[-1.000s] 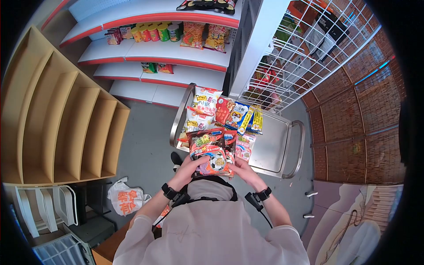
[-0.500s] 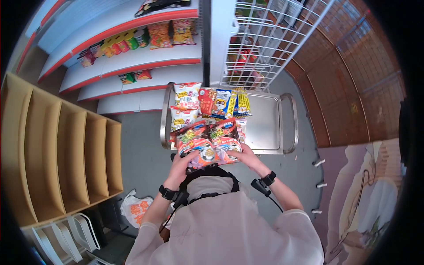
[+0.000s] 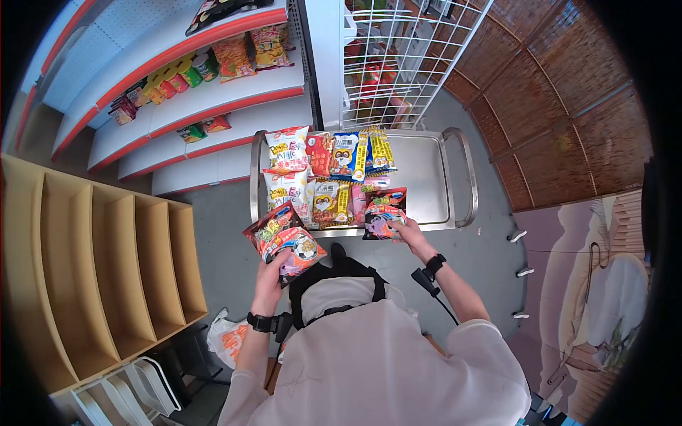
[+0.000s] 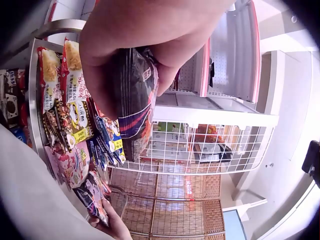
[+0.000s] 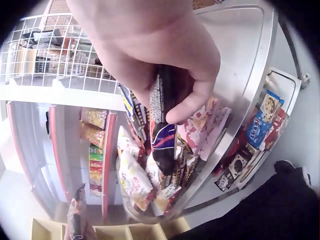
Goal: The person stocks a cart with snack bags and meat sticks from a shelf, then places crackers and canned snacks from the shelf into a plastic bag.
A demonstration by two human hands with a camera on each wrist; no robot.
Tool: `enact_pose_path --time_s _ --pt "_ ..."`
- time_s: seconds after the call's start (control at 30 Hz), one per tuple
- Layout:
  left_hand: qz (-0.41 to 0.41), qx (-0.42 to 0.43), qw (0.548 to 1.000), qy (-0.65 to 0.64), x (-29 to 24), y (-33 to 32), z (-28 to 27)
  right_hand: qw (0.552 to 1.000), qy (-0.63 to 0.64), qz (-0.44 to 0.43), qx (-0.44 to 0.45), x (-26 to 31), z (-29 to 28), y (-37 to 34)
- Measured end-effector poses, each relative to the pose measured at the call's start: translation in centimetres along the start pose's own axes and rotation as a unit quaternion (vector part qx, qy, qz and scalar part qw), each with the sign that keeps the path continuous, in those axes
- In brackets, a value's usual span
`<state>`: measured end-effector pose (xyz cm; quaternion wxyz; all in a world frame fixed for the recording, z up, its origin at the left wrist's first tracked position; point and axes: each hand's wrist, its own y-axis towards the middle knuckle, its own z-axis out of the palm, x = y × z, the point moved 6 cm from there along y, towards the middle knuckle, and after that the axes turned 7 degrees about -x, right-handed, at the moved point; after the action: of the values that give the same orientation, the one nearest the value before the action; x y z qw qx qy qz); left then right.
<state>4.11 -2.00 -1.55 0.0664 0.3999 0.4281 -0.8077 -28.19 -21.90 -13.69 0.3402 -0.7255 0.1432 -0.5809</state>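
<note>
My left hand [image 3: 268,282] grips a dark snack bag with a football print [image 3: 285,243], held in front of the cart's near left corner. In the left wrist view that bag [image 4: 134,100] hangs between fingers and thumb. A similar dark bag [image 3: 384,213] is pinched by my right hand [image 3: 413,238] over the cart's near edge; the right wrist view shows this bag [image 5: 164,130] edge-on below the right hand [image 5: 155,45]. Beside the two hands, white bags [image 3: 288,150], a red bag [image 3: 320,154], blue bags [image 3: 349,155], a yellow-brown bag [image 3: 330,202] and a pink bag [image 3: 358,202] lie on the cart.
The metal cart [image 3: 423,181] has a raised rim and end handles. Behind it stand white shelves [image 3: 213,106] with cans and bags, and a white wire rack [image 3: 398,64]. A wooden shelf unit [image 3: 106,270] is at left. A lower cart level [image 5: 287,80] holds more packets.
The two dark bags, earlier held together, are now apart, one in each hand. My left hand moved left and my right hand right. The head view has shifted.
</note>
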Motion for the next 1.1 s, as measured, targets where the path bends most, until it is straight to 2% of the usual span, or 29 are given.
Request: enact_pose_path --time_s 0.1,0.33,0.43,0.63,0.73,0.77,0.83,0.9,0.97,1.1 --pt "-0.014 -0.008 1.000 -0.006 -0.1 -0.4 0.2 1.000 -0.001 -0.013 -0.016 0.0 0.7 1.8" --pt "0.001 -0.019 1.000 -0.013 -0.5 -1.0 -0.8 1.000 0.006 -0.015 0.013 -1.9 1.6 6.6" --pt "0.004 -0.033 0.999 -0.013 -0.7 -1.3 -1.2 1.000 0.004 0.008 0.011 -2.2 1.6 7.4" --pt "-0.007 -0.031 0.999 -0.013 -0.3 -1.1 -1.8 0.998 -0.005 -0.033 -0.048 -2.3 1.5 8.1" --pt "0.002 -0.020 1.000 -0.018 -0.5 -1.0 -1.3 0.981 -0.072 -0.137 -0.118 -2.2 0.9 8.8" --pt "0.000 -0.021 1.000 -0.014 -0.5 -0.9 -1.2 0.981 -0.074 -0.139 -0.117 -2.3 0.9 8.9" --pt "-0.001 -0.022 1.000 -0.014 -0.5 -0.8 -1.2 0.941 -0.187 -0.223 -0.174 -1.4 0.6 8.8" --pt "-0.011 -0.020 1.000 -0.003 -0.3 -0.6 -1.1 0.940 -0.192 -0.216 -0.180 -1.0 0.5 8.3" --pt "-0.012 -0.018 1.000 0.000 -0.3 -0.5 -0.9 0.894 -0.308 -0.253 -0.206 -0.2 0.8 8.2" --pt "-0.015 -0.014 1.000 0.001 -0.3 -0.6 -0.6 0.873 -0.366 -0.240 -0.215 -0.2 0.8 8.2"
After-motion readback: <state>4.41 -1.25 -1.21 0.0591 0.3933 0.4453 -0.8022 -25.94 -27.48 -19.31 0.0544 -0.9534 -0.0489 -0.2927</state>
